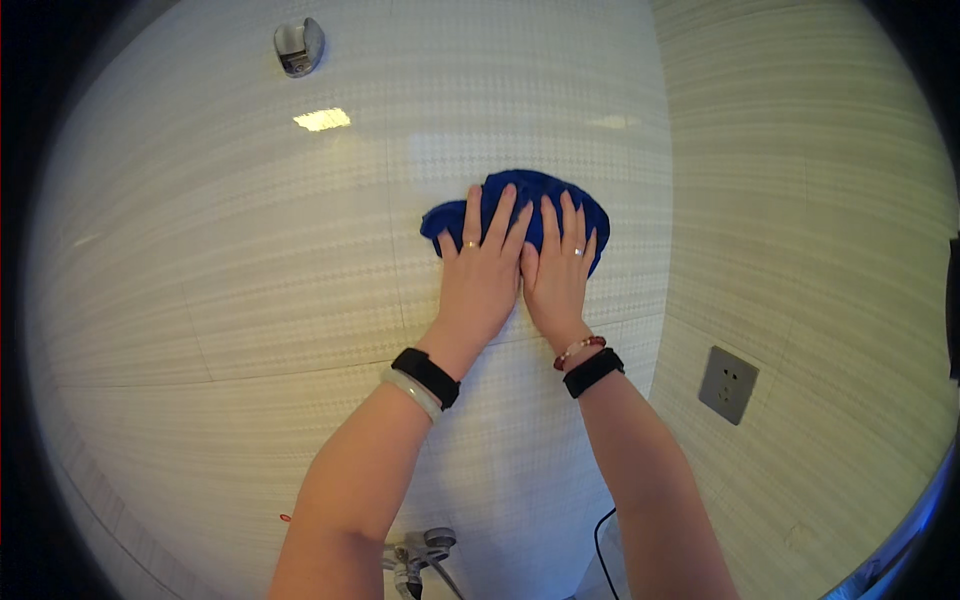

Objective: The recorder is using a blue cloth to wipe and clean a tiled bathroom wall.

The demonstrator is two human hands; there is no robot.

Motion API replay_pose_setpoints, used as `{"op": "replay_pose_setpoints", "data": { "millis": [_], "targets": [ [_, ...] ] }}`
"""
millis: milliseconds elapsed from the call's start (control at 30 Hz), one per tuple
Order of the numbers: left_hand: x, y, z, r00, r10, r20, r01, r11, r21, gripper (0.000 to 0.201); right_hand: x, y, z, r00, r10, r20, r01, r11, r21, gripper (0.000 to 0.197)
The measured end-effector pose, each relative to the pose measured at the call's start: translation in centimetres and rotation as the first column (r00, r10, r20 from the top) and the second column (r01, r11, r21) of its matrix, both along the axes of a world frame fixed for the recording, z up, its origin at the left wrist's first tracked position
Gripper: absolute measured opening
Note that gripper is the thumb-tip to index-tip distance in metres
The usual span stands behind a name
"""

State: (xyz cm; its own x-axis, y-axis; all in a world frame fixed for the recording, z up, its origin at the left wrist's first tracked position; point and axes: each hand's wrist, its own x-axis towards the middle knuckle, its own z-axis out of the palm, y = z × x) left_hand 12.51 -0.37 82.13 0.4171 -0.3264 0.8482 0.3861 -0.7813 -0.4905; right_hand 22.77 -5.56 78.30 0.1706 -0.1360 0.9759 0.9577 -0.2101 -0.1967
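Observation:
A dark blue cloth [540, 188] lies bunched against the pale tiled wall [300, 280], left of the corner. Flat on it rests my left hand [483, 265], its fingers spread and pointing up, with a ring on one finger. My right hand [558, 270] presses the cloth beside it, fingers stretched out, also wearing a ring. The two hands nearly touch at the thumbs. Neither hand wraps around the cloth; both palms face the wall. Part of the cloth is hidden under the fingers.
A shower-head holder [299, 47] is fixed high on the wall at the left. A grey wall socket [728, 385] sits on the right-hand wall. Below, a metal mixer tap [410, 560] shows beside my left forearm, and a black cable [600, 550] hangs near my right one.

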Motion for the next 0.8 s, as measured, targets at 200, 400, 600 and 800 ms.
{"op": "replay_pose_setpoints", "data": {
  "millis": [200,400,600,800],
  "targets": [
    [-1.2,-0.6,-2.8,0.987,0.037,-0.154,-0.053,0.993,-0.103,0.054,-1.2,-0.1,-3.7,0.993,0.058,-0.102,-0.062,0.998,-0.034,0.055],
    [-3.2,1.0,-8.9,0.985,0.038,-0.171,-0.065,0.985,-0.157,0.054,-2.9,1.1,-9.3,0.987,0.108,-0.120,-0.120,0.987,-0.103,0.056],
    [-4.0,1.5,-8.7,0.995,0.000,-0.102,-0.016,0.987,-0.157,0.053,-3.4,1.1,-8.7,0.993,0.111,-0.035,-0.114,0.987,-0.116,0.057],
    [-2.7,2.3,-2.0,1.000,0.005,0.029,-0.003,0.997,-0.077,0.059,-2.4,1.7,-1.2,0.994,0.087,0.063,-0.082,0.994,-0.078,0.054]
  ]
}}
